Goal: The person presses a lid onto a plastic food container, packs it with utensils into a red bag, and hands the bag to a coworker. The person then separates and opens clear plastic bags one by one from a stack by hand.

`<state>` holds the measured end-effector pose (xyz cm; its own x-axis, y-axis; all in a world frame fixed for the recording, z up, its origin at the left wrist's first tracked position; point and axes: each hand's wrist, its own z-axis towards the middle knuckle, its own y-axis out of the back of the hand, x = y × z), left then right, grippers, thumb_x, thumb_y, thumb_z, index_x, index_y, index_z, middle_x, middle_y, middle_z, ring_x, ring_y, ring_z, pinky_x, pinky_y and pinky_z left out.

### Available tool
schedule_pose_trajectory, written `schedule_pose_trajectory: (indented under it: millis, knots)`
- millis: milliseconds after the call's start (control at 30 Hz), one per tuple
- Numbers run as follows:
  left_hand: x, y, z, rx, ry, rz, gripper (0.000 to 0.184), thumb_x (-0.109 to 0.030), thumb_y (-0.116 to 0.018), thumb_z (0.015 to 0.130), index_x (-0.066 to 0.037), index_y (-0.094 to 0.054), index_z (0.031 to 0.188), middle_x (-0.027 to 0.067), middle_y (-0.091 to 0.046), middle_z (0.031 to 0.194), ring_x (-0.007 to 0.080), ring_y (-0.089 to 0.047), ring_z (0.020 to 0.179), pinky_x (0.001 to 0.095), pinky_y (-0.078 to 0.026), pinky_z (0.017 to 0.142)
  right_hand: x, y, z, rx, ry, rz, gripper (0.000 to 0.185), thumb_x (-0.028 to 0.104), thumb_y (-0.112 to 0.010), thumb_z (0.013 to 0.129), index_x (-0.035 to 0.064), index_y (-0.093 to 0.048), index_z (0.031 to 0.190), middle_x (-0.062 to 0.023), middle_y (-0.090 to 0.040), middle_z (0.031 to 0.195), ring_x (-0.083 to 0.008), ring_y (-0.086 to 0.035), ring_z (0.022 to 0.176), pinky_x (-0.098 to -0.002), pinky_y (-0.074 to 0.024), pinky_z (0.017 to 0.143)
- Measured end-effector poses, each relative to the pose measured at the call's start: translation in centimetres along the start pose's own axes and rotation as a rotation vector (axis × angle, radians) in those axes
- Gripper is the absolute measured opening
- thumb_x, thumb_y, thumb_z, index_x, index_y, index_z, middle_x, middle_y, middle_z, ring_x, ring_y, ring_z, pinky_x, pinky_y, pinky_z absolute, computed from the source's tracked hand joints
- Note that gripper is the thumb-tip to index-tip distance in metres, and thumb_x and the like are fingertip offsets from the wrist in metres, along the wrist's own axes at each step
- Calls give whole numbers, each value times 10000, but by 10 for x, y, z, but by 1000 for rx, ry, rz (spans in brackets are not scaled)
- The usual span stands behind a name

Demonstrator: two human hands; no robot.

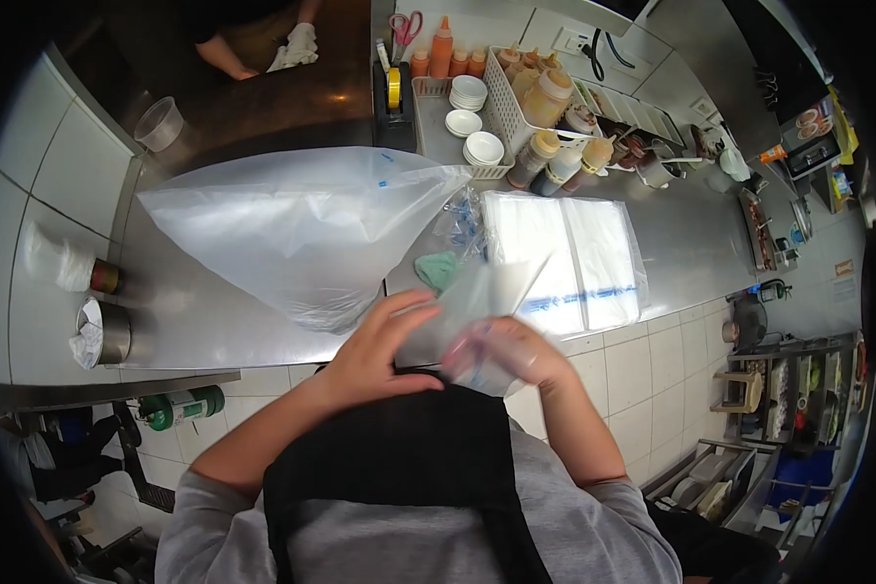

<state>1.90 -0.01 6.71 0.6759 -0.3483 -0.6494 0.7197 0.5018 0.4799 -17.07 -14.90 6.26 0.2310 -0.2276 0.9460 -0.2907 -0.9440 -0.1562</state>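
Observation:
In front of my chest my right hand (pixel 516 352) is closed on a clear plastic bag (pixel 492 292), blurred by motion. My left hand (pixel 384 341) is just to its left, fingers apart and curved toward the bag. Whether its fingertips touch the plastic I cannot tell. Two flat stacks of clear plastic bags (pixel 565 248) with blue print lie on the steel counter beyond my right hand. To the left spreads a large, puffed-out translucent plastic bag (pixel 302 229). A green cloth (pixel 438 270) lies between the large bag and the stacks.
A grey tray with small white dishes (pixel 484 148) and a white basket of sauce bottles (pixel 547 97) stand at the back. A tape dispenser (pixel 393 90) is beside them. At left are a metal pot (pixel 107 331) and a clear tub (pixel 157 124). Across the counter is another person's hand (pixel 246 73).

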Motion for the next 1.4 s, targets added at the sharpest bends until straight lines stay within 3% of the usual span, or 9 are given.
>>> schedule_pose_trajectory:
  millis: [133,367,533,767,900,1000,1133,1233,1400]
  knots:
    - [-7,5,26,400,455,-216,394,-236,-757,802,-45,-592,1105,137,-670,883,246,-678,738,328,-519,661,5,-16,-5,-198,12,243,524,414,-407,1025,-47,-646,1099,-91,-689,971,-160,-621,821,-315,-493,791]
    - [-13,8,15,300,483,-31,364,-233,-758,811,-34,-588,1064,115,-645,803,240,-636,651,313,-493,618,29,-28,-20,-509,281,-561,255,216,-656,928,-8,-675,1049,-67,-659,830,-110,-588,713,-249,-463,635]
    - [-18,23,16,208,478,-269,347,-182,-726,852,-45,-597,1143,34,-611,843,101,-515,683,248,-430,648,31,-44,10,-503,407,-110,50,52,-649,907,9,-666,924,-10,-602,807,-80,-559,730,-220,-432,637]
    - [-27,48,11,163,630,-654,267,-133,-666,890,-68,-621,1145,70,-641,805,115,-622,754,292,-491,693,48,-54,27,-442,573,-446,62,54,-643,909,6,-626,873,-21,-590,802,-63,-519,705,-223,-419,617]
    - [-26,82,-8,793,226,-359,116,-226,-683,884,-129,-686,946,33,-633,915,219,-632,822,337,-492,705,55,-33,8,-718,628,-18,178,133,-551,968,23,-605,840,-51,-600,813,-138,-558,724,-239,-450,608]
    - [-32,125,-10,650,172,-387,154,-261,-732,843,-126,-710,912,70,-596,904,228,-602,828,341,-476,707,90,-30,4,-710,663,374,269,255,-470,1011,50,-494,839,-80,-570,787,-213,-596,790,-391,-581,725]
    - [-52,164,19,223,-46,-954,215,-274,-721,856,-71,-719,782,122,-556,881,258,-572,908,354,-457,708,87,-31,18,294,663,702,294,282,-530,987,62,-431,820,-49,-465,657,-143,-395,441,-345,-456,458]
    - [-39,186,39,-180,400,-825,178,-246,-631,930,-70,-649,910,39,-586,859,142,-560,761,266,-456,639,122,-59,55,-406,672,236,274,297,-613,943,65,-484,876,-38,-538,741,-93,-499,593,-240,-407,503]
    - [28,196,39,-378,754,-810,119,-185,-563,981,-78,-598,946,-32,-604,850,29,-540,696,203,-462,609,85,-10,148,-412,247,143,303,253,-651,905,46,-546,1099,-72,-607,986,-140,-578,863,-258,-478,691]
